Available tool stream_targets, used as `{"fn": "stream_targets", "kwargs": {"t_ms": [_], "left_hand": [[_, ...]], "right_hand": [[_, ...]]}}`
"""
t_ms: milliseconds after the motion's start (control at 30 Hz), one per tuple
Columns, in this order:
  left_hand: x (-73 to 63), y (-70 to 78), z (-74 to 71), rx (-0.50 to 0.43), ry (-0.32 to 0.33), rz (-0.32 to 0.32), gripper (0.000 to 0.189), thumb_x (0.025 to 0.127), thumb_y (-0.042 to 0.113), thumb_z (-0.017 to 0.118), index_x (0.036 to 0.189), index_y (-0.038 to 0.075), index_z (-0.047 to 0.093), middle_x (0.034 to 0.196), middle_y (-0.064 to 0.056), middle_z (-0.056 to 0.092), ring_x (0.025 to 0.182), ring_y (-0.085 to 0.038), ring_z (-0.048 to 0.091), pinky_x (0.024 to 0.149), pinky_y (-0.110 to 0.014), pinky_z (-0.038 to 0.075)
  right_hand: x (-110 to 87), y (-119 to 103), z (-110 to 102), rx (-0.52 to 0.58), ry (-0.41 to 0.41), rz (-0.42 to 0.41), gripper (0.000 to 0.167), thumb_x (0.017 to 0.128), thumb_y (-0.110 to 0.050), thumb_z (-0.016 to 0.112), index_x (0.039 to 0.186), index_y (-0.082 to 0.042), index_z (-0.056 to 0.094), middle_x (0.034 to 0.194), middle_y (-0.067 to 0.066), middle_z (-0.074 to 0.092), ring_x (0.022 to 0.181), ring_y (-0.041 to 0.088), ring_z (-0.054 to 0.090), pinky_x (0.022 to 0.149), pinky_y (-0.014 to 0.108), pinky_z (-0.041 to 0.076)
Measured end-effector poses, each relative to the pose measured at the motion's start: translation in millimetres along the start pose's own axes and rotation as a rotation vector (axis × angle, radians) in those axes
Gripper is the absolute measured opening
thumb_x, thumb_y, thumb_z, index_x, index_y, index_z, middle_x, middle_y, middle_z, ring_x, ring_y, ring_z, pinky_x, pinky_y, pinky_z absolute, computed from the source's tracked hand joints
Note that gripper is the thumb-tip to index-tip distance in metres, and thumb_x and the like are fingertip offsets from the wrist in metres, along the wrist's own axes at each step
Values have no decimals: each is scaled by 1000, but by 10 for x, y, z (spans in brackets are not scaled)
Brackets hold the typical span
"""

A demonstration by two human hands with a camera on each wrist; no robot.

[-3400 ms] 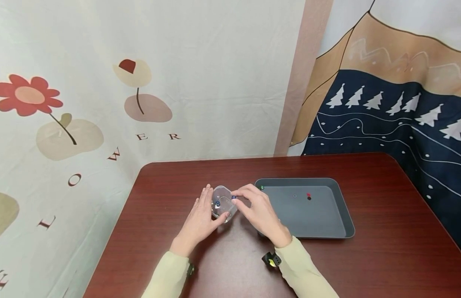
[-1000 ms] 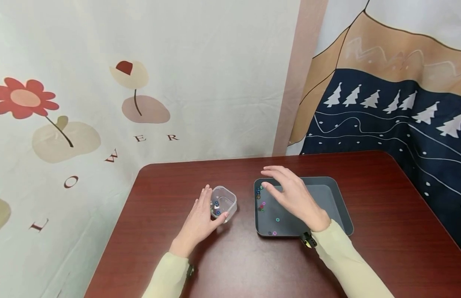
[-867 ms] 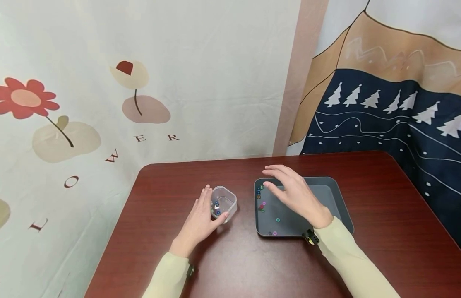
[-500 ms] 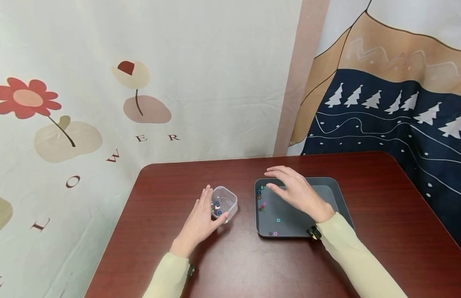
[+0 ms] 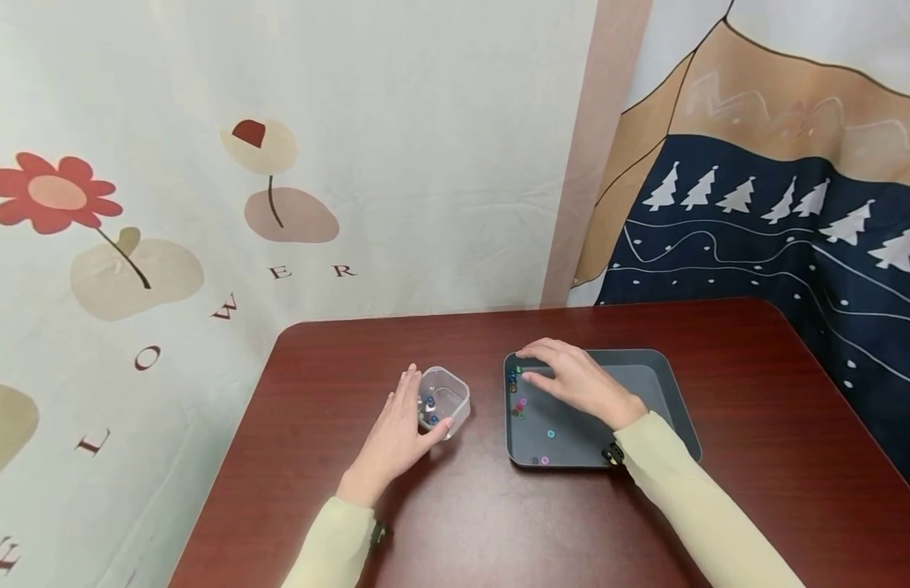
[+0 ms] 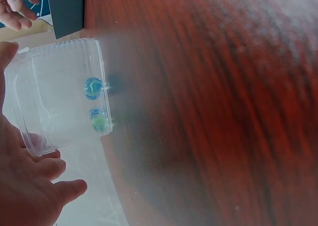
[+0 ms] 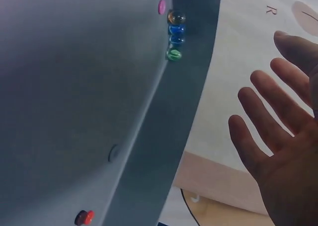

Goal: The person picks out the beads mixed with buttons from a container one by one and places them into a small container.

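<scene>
Toward the left edge of the tabletop, the left hand, straight-fingered, thumb spread, rests against a clear box, probably light; steady it by its walls. At the far-left corner of the tray, marbles seem hard, slippery, best pinched mid-sphere: glassy green, blue, amber. The right hand, loosely spread beside them, holds nothing.

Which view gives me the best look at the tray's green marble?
The right wrist view: the green marble is large there, its stripes plain, nothing in front of it. The head view shows it only as a speck near the right hand; the left wrist view doesn't show it.
</scene>
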State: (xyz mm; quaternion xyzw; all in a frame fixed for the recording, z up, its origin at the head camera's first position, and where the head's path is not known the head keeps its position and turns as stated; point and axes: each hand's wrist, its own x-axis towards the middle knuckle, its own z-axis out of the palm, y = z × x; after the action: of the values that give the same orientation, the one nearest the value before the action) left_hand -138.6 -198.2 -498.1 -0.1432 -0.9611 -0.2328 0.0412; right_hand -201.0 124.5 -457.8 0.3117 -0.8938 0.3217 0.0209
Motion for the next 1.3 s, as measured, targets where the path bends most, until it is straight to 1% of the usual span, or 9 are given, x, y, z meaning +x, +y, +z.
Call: {"fn": "stream_targets", "kwargs": {"t_ms": [133, 367, 567, 767, 900, 1100, 1300], "left_hand": [[-4, -4, 4, -5, 3, -1, 95, 93, 50, 71, 158, -7, 30, 166, -25, 28, 153, -42, 27, 119, -61, 30], [-1, -3, 5, -7, -1, -4, 96, 92, 51, 71, 158, -7, 30, 166, -25, 27, 153, -42, 26, 120, -61, 29], [-8, 3, -3, -6, -10, -9, 97, 93, 52, 70, 158, -7, 30, 167, -25, 26, 154, -40, 25, 120, -61, 29], [-13, 8, -6, -4, -11, -10, 97, 93, 53, 69, 158, -7, 29, 167, -24, 25, 154, -40, 25, 120, -61, 28], [-12, 8, -6, -4, -11, -11, 97, 93, 52, 69, 159, -7, 29, 167, -24, 25, 154, -40, 25, 120, -61, 29], [-11, 0, 5, -3, -10, -14, 96, 93, 51, 70, 159, -6, 29, 167, -24, 25, 154, -40, 25, 121, -60, 28], [-14, 5, 0, -12, -2, -11, 96, 92, 51, 70, 158, -7, 30, 166, -24, 26, 154, -40, 25, 120, -61, 28]], "right_hand": [[34, 35, 18, 3, -45, 7, 41, 95, -19, 77, 134, -7, 69, 129, 6, 69, 122, 24, 64, 104, 46, 53], [85, 107, 86, -21, -131, 46, 40, 96, -24, 76, 132, -9, 70, 127, 5, 70, 116, 24, 65, 102, 47, 54], [100, 162, 175, -14, -171, 69, 37, 96, -24, 76, 129, -8, 72, 124, 7, 70, 112, 23, 66, 101, 45, 55], [109, 187, 235, -22, -189, 92, 34, 96, -23, 76, 127, -8, 73, 125, 8, 69, 116, 24, 65, 104, 45, 53], [114, 192, 275, -32, -194, 98, 33, 96, -24, 76, 126, -10, 74, 124, 6, 68, 115, 22, 64, 105, 44, 52], [130, 195, 322, -49, -202, 78, 31, 97, -24, 75, 125, -11, 74, 123, 5, 67, 113, 22, 63, 103, 45, 53], [142, 217, 374, -69, -190, 38, 28, 97, -23, 75, 122, -11, 75, 118, 2, 67, 108, 19, 64, 97, 41, 55]]}}
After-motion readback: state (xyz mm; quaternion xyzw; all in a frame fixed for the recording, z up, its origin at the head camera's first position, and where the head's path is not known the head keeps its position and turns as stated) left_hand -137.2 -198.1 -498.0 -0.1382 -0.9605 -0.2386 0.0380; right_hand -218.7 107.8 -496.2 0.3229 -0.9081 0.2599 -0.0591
